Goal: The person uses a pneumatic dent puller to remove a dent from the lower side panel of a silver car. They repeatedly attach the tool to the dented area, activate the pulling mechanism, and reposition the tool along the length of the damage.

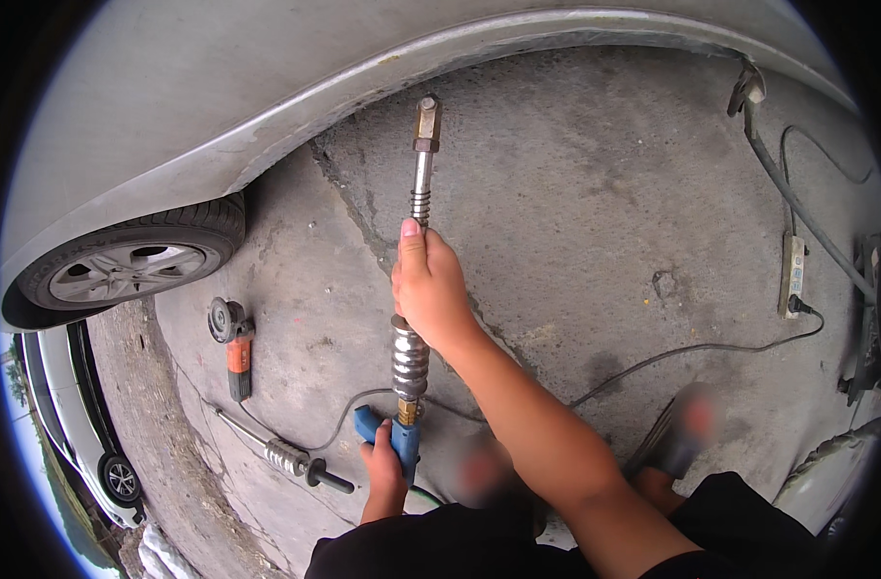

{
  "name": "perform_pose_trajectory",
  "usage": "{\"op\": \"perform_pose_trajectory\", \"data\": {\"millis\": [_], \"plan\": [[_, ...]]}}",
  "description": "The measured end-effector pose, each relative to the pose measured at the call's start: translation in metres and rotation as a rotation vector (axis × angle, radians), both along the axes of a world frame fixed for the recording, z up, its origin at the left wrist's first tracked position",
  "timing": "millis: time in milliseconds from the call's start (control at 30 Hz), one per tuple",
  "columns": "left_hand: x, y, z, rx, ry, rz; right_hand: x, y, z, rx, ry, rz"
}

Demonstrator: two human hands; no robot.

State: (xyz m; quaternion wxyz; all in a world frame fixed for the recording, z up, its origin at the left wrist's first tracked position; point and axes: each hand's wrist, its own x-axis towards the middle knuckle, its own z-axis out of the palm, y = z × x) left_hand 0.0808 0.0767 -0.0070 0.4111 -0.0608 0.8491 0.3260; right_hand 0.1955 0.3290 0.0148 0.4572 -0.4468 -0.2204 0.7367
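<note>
**Both hands on a long metal puller tool beside the grey car**

Black clothing fills the lower edge of my view, and from it my right forearm runs up and left across the frame. My right hand (429,289) is clenched around the upper part of a long metal tool (413,289), fingers (413,253) wrapped round the shaft just below a short spring-like section, the thumb lying along it and pointing up. Lower down, my left hand (385,473) grasps the tool's blue pistol-style handle (402,439), fingers closed on it from the left. Between the two hands sits a ribbed, shiny steel weight (411,359) with a brass-coloured collar under it. The tool stands nearly straight up in the picture, and its brass-coloured tip (427,118) reaches close to the lower edge of the grey car body (267,106); I cannot tell whether the tip touches the panel.

A cable (672,354) trails from the handle's area across the concrete floor (576,193) toward a power strip (794,275) on the right, where a thicker hose (798,207) also runs. To the left, an orange-and-black angle grinder (232,345) lies on the floor, and near it, lower down, a second slide-hammer-like tool (286,455) with a black grip. The car's wheel (132,262) sits at the far left, well apart from both hands. Another car (69,415) shows at the left rim.
</note>
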Motion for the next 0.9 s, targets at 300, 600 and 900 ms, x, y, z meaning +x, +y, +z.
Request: {"op": "perform_pose_trajectory", "data": {"millis": [300, 600, 900], "plan": [[-0.004, -0.009, -0.017, -0.008, 0.033, -0.043, 0.003, 0.004, 0.005, 0.037, -0.047, 0.008], [-0.012, -0.01, -0.015, -0.027, -0.075, -0.037, 0.002, 0.006, 0.004, 0.064, -0.096, 0.027], [-0.001, -0.001, -0.014, -0.026, 0.049, -0.008, 0.0, 0.006, 0.002, 0.097, -0.227, 0.025]]}}
